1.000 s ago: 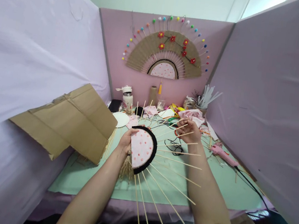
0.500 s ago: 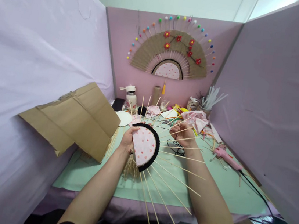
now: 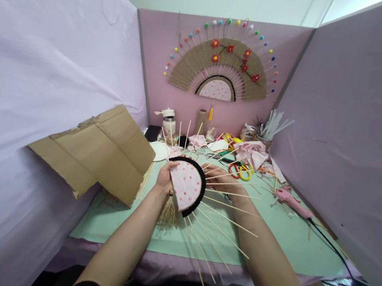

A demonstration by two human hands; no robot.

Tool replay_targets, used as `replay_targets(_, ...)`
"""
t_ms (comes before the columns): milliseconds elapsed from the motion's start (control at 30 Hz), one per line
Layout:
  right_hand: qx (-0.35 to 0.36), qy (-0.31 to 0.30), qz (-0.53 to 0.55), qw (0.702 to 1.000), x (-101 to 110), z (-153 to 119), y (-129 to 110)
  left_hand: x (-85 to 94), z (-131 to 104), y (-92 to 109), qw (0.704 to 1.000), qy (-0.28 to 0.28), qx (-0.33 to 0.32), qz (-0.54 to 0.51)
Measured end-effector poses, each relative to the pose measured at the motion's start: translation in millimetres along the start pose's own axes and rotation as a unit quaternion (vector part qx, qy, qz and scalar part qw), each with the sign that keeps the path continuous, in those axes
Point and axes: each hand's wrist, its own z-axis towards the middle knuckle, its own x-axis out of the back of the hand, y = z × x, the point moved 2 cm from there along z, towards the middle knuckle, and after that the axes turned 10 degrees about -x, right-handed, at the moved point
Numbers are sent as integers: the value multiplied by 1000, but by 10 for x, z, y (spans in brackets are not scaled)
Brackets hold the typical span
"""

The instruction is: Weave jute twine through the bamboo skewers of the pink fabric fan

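A semicircular piece of pink dotted fabric (image 3: 186,186) with a black rim (image 3: 202,187) is held above the table, thin wooden sticks (image 3: 230,221) fanning out from its curved edge. My left hand (image 3: 165,177) is closed on its straight side, near the upper corner. A straw-coloured tassel (image 3: 168,213) hangs below that hand. My right hand (image 3: 215,176) is behind the sticks by the black rim, its fingers partly hidden; what they hold cannot be made out. A bit of black cord (image 3: 227,197) shows beneath the right wrist.
Cardboard (image 3: 104,150) leans at the left. Scissors (image 3: 244,171), pink cloth scraps (image 3: 251,152) and a pink glue gun (image 3: 292,203) lie at the right. A bottle (image 3: 168,125) stands at the back, below a large decorated fan (image 3: 187,69) on the wall.
My right hand has moved left and slightly down to the black rim, uncovering the scissors. The fan piece has tilted slightly, and less black cord shows.
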Motion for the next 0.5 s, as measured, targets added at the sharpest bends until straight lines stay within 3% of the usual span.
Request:
replay_targets(100, -52, 4, -21, 998, -85, -6, 37, 44, 49, -19, 999, 33, 17, 14)
replay_targets(267, -35, 18, 10, 999, -86, 43, 66, 127, 147, -81, 994, 93, 49, 32)
replay_targets(500, -12, 45, 20, 999, 3, 112, 94, 47, 72, -164, 995, 57, 66, 55)
